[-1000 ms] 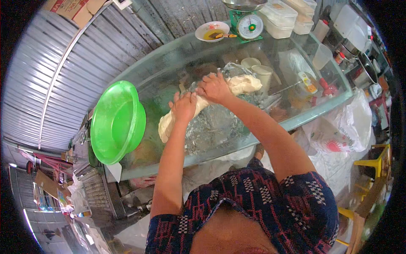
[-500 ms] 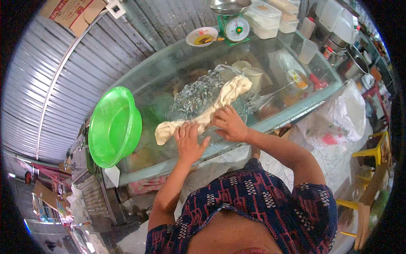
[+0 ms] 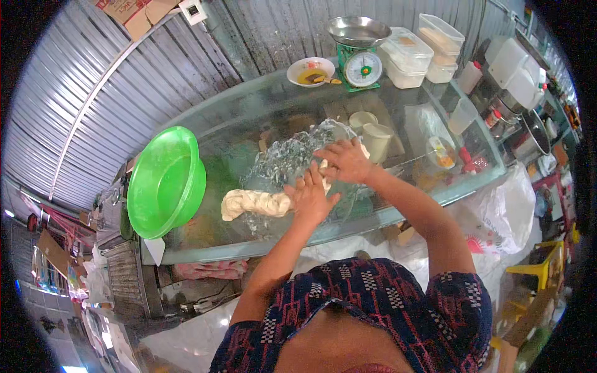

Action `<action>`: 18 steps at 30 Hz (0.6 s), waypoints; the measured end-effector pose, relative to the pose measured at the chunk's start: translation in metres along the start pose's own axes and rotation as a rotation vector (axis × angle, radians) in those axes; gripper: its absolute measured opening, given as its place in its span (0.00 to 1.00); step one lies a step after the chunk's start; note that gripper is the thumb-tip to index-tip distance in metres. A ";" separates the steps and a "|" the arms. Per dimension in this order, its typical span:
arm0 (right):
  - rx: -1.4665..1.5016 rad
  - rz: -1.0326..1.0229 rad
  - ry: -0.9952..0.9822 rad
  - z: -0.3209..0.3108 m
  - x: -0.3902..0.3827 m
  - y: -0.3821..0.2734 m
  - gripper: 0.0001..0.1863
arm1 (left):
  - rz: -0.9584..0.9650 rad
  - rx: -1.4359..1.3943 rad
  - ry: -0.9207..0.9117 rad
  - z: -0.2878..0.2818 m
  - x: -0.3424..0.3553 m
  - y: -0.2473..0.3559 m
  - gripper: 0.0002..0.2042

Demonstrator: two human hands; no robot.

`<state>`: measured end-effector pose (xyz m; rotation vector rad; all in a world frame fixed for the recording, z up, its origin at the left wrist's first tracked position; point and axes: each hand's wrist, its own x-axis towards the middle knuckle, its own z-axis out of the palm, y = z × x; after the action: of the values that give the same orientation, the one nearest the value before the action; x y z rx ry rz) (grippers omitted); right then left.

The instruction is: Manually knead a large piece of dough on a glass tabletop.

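A long, lumpy roll of pale dough (image 3: 256, 204) lies across the glass tabletop (image 3: 214, 239). Its left end shows in full, while my two hands cover much of its middle and right. With fingers stretched out, my left hand (image 3: 310, 197) presses on the middle of the dough, thumb apart. Further right and a bit farther off, my right hand (image 3: 348, 163) lies flat over the dough's right part, fingers spread. A sliver of dough shows past its fingertips. White flour smears (image 3: 283, 158) streak the glass just beyond the dough.
A green basin (image 3: 166, 183) leans at the table's left end, a white scraper (image 3: 155, 250) below it. Along the back stand a bowl with yellow liquid and a brush (image 3: 311, 72), a dial scale (image 3: 362, 67) and lidded plastic tubs (image 3: 405, 57). Pale cups (image 3: 377, 142) show near my right hand.
Both hands have moved along the dough, my left to the right and my right farther away. The dough's left part lies more level now. The whole view has shifted slightly.
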<state>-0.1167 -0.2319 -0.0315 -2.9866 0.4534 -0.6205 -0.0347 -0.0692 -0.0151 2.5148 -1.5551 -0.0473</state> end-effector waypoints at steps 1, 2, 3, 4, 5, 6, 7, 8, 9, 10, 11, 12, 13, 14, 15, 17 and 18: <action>0.000 -0.088 0.092 0.005 -0.007 0.004 0.26 | -0.010 0.000 -0.002 0.003 -0.003 0.000 0.45; 0.013 -0.097 0.085 0.001 -0.014 0.003 0.26 | 0.094 0.075 0.158 0.008 -0.010 -0.006 0.42; 0.005 -0.182 0.115 -0.013 -0.021 0.002 0.27 | 0.209 0.149 0.318 0.011 -0.011 -0.008 0.40; -0.001 -0.266 0.145 -0.019 -0.025 0.003 0.27 | 0.203 0.149 0.311 0.014 -0.009 -0.007 0.40; 0.006 -0.266 0.141 -0.017 -0.028 0.005 0.27 | 0.195 0.183 0.346 0.015 -0.006 -0.004 0.37; 0.032 -0.252 0.154 -0.015 -0.028 0.006 0.25 | 0.187 0.218 0.381 0.017 -0.004 -0.001 0.34; 0.058 -0.238 0.166 -0.013 -0.027 0.007 0.24 | 0.183 0.219 0.372 0.017 0.000 -0.001 0.34; 0.067 -0.241 0.162 -0.010 -0.022 0.010 0.24 | 0.173 0.191 0.347 0.016 0.004 -0.002 0.31; 0.075 -0.227 0.141 -0.007 -0.016 0.013 0.20 | 0.163 0.164 0.321 0.015 0.009 -0.003 0.29; 0.083 -0.212 0.121 -0.005 -0.009 0.017 0.17 | 0.157 0.166 0.314 0.019 0.015 -0.005 0.29; 0.094 -0.217 0.117 -0.002 0.000 0.019 0.17 | 0.142 0.168 0.353 0.025 0.020 -0.010 0.27; 0.155 -0.192 0.047 -0.001 0.010 0.024 0.16 | 0.130 0.169 0.393 0.027 0.026 -0.011 0.25; 0.214 -0.166 -0.023 0.000 0.021 0.028 0.17 | 0.123 0.171 0.387 0.028 0.032 -0.014 0.25; 0.223 -0.172 -0.027 0.002 0.034 0.028 0.17 | 0.059 0.109 0.318 0.027 0.040 -0.017 0.23; 0.238 -0.069 -0.219 0.000 0.048 0.029 0.18 | 0.002 0.044 0.252 0.022 0.049 -0.018 0.21; 0.253 0.035 -0.415 0.007 0.066 0.037 0.20 | -0.089 -0.046 0.124 0.007 0.066 -0.013 0.20; 0.258 0.017 -0.403 0.015 0.072 0.040 0.21 | -0.182 -0.135 0.004 -0.002 0.072 -0.011 0.20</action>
<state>-0.0582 -0.2920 -0.0228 -2.7532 0.3378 -0.0589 0.0077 -0.1278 -0.0102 2.5386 -1.2721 -0.1653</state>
